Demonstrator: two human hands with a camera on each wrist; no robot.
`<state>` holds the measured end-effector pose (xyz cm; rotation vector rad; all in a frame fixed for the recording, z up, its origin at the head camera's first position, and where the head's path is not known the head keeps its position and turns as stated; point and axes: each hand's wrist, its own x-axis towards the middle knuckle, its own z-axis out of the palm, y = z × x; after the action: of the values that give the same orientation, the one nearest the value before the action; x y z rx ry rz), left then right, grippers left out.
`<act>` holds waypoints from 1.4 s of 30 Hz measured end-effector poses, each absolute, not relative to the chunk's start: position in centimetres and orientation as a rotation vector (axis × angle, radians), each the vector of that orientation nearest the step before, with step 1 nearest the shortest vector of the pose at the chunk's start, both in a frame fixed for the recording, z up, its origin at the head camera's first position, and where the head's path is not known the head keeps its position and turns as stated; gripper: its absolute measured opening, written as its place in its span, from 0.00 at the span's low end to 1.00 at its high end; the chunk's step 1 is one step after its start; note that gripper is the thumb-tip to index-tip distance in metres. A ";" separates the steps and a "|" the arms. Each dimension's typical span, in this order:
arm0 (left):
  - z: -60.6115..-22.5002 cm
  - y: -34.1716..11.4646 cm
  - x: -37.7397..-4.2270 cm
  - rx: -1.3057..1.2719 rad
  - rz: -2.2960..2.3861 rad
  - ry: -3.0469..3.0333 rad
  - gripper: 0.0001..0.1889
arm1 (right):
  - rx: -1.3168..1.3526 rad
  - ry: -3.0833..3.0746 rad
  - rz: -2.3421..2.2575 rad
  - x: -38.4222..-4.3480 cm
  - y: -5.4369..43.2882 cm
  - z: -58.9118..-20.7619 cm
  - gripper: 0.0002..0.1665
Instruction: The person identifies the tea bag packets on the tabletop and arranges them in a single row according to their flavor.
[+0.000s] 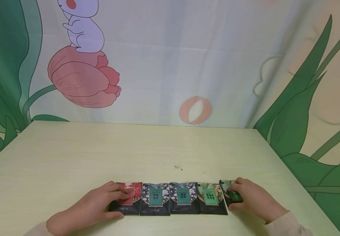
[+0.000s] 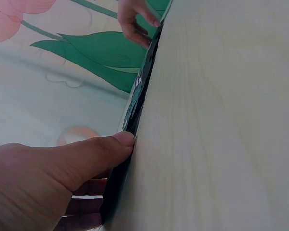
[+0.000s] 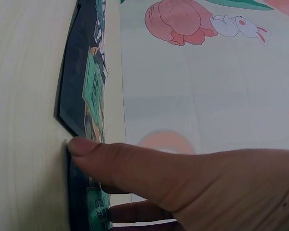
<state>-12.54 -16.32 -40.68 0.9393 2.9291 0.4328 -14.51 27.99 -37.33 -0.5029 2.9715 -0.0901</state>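
Several flat tea sachets lie side by side in a row on the table. At the left end is a red-topped sachet [image 1: 133,196], which my left hand [image 1: 96,203] holds, fingers over its left part and thumb at the near edge. Two dark floral sachets follow, a left one [image 1: 155,211] and a right one [image 1: 184,209]. A sachet with a bright green label [image 1: 210,197] comes after them. My right hand [image 1: 251,198] grips the dark green sachet [image 1: 224,186] at the right end, slightly tilted, its right part hidden under the fingers.
The pale wooden table [image 1: 114,150] reaches back to a printed curtain [image 1: 158,65] with a rabbit, flowers and leaves. Small dark marks [image 1: 178,167] show on the tabletop beyond the row.
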 end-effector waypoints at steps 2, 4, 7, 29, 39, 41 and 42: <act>-40.7 -16.3 -12.5 0.941 0.433 2.930 0.26 | -0.500 2.969 -0.088 -14.4 27.9 -37.3 0.25; -40.7 -16.3 -12.5 0.942 0.431 2.929 0.26 | -0.489 2.963 -0.087 -14.4 27.8 -37.3 0.25; -40.7 -16.3 -12.6 0.947 0.431 2.932 0.26 | -0.458 2.952 -0.092 -14.3 27.6 -37.2 0.25; -40.6 -16.1 -12.5 0.947 0.411 2.920 0.26 | -0.457 2.927 -0.120 -14.0 27.8 -37.0 0.23; -40.4 -15.7 -12.9 0.945 0.327 2.889 0.27 | -0.454 2.903 -0.176 -14.5 28.2 -37.1 0.21; -40.6 -15.8 -12.9 0.955 0.309 2.889 0.27 | -0.460 2.900 -0.193 -14.6 28.2 -37.1 0.21; -40.6 -15.8 -12.8 0.962 0.300 2.887 0.27 | -0.465 2.901 -0.200 -14.6 28.1 -37.1 0.21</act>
<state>-12.84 -15.80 -40.59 0.9624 2.8866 0.3005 -14.58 28.13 -37.13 -0.4655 2.9014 -0.2004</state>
